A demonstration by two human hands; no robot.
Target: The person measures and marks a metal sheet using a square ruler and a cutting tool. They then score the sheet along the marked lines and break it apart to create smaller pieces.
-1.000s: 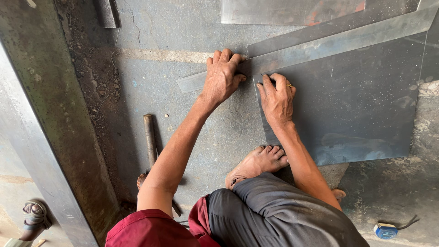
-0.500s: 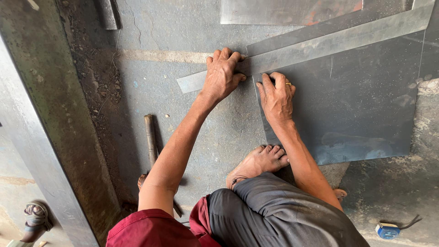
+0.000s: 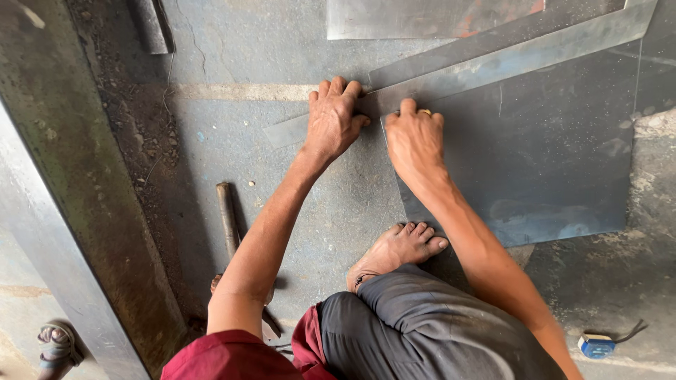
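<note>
Your left hand (image 3: 332, 119) lies flat, palm down, fingers together, pressing on the long metal strip (image 3: 507, 60) near its lower left end. Your right hand (image 3: 415, 137) sits just beside it, fingers curled down against the strip's lower edge where it crosses the metal sheet (image 3: 549, 162); whether those fingers pinch anything you cannot tell from this view. The strip runs at a slant from the floor at the left up towards the top right corner, lying on top of the sheet's upper edge. The sheet rests flat on the concrete floor (image 3: 239, 141), and your bare foot (image 3: 398, 250) stands at its near left corner. A hammer (image 3: 227, 218) lies on the floor to your left, well apart from both hands. A small blue tape measure (image 3: 597, 345) sits on the floor at the lower right.
</note>
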